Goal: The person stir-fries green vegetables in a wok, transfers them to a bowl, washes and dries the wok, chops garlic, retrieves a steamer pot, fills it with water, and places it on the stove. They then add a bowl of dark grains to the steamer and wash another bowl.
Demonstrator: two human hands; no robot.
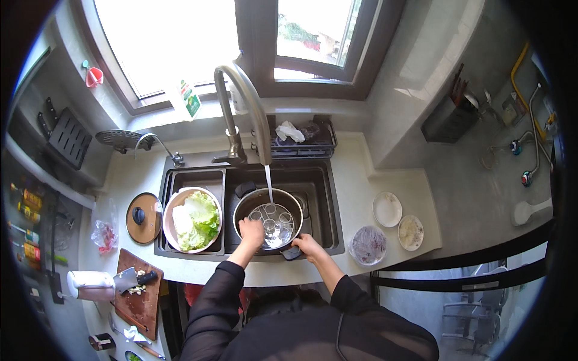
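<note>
A metal pot (239, 212) with black handles sits in the right basin of the dark double sink. Inside it lies a round rack with several rings (285, 217). Water runs from the tall gooseneck faucet (264, 131) into the pot. Over the pot's near left side, my left hand (251, 233) reaches in with bent fingers at the rack; its fingertips are too hidden to show a grip. My right hand (309, 247) grips the pot's near handle (291, 254). In the left basin stands a pink bowl (168, 228) of lettuce leaves (198, 221).
A glass lid (149, 207) lies left of the sink. Nearer on that side, a cutting board (135, 311) bears a cleaver (125, 280) and chopped garlic. On the right counter stand a plastic-wrapped bowl (368, 246) and two small dishes (387, 209). Behind the sink stands a black rack (302, 149).
</note>
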